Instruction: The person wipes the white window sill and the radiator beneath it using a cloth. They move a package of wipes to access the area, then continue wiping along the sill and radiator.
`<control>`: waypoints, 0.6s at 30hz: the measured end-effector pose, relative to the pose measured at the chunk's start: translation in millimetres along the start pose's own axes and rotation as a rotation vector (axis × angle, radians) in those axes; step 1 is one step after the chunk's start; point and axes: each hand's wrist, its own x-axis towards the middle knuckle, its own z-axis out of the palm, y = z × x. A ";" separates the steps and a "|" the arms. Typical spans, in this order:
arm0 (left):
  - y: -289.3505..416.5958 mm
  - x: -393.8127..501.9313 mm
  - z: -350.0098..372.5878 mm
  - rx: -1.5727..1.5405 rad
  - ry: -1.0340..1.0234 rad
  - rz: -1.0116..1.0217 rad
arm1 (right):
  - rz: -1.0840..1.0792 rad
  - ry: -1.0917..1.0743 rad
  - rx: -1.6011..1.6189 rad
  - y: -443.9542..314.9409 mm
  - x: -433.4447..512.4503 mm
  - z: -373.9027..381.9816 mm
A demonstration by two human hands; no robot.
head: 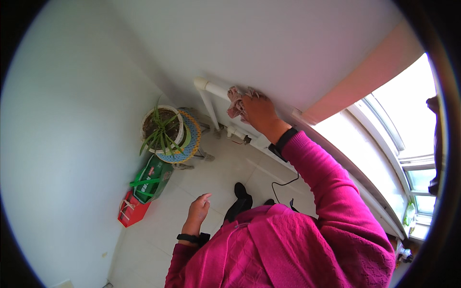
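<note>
My right hand (260, 114) grips a crumpled pinkish cloth (236, 102) and presses it around a white pipe (217, 90) that runs along the wall. Part of the pipe is hidden behind the cloth and the hand. From an elbow fitting (200, 83) at its left end, a thinner-looking white pipe (209, 108) drops to the floor. Low at my side hangs my left hand (198, 208), above the floor tiles, touching nothing. Its fingers are loosely bent, with the thumb and forefinger apart. Each wrist wears a black band.
A potted spider plant (162, 129) stands on a stool with a crocheted cover (194, 131). Beside it are a green bag (153, 180) and a red bag (132, 208) against the wall. Lower pipework with a valve (246, 139) and a black cable (286, 184) lie near my feet. Windows (399, 108) are at right.
</note>
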 end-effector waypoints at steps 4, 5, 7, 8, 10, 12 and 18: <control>-7.8 -5.2 -2.8 -0.039 0.021 -0.038 | 0.029 0.136 -0.069 -14.2 17.0 18.2; -9.9 -6.7 -4.0 -0.059 0.017 -0.065 | 0.064 0.141 -0.075 -17.5 22.2 22.2; -14.0 -8.6 -7.9 -0.068 0.026 -0.075 | 0.039 0.149 0.087 -22.0 33.3 26.6; -15.9 -8.4 -10.4 -0.089 0.026 -0.086 | 0.045 0.123 0.168 -25.1 39.4 28.1; -19.4 -5.3 -16.3 -0.079 0.032 -0.039 | 0.026 0.172 0.204 -33.5 52.7 30.1; -22.2 -2.4 -21.7 -0.075 0.044 -0.023 | 0.019 0.190 0.262 -42.6 68.7 31.5; -27.9 -7.3 -31.8 -0.075 0.114 -0.067 | 0.079 0.321 0.535 -72.8 121.2 38.0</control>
